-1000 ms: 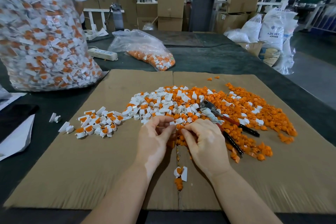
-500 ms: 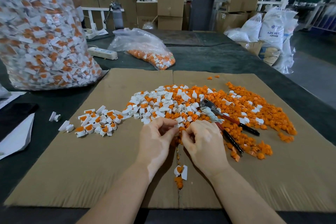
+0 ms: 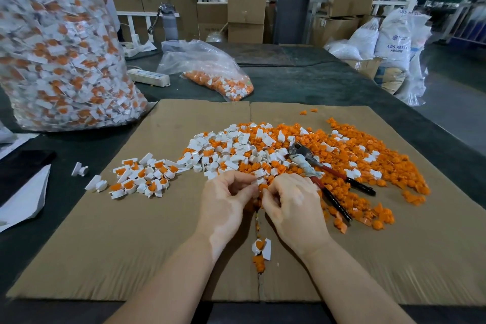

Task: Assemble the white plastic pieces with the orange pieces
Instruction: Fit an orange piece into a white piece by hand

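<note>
two hands, two clear bags, one pliers, one power strip, one cardboard sheet.

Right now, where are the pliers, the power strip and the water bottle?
pliers (image 3: 332, 172): head view, on a red handle.
power strip (image 3: 148, 77): head view, on its top.
water bottle (image 3: 169, 24): head view, on its body.

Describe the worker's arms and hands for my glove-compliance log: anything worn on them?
Nothing worn shows. The left hand and right hand are bare, with no gloves, and no rings show on the fingers. Both forearms are bare down to the frame edge: no sleeves, watch or wristband in view.
</note>
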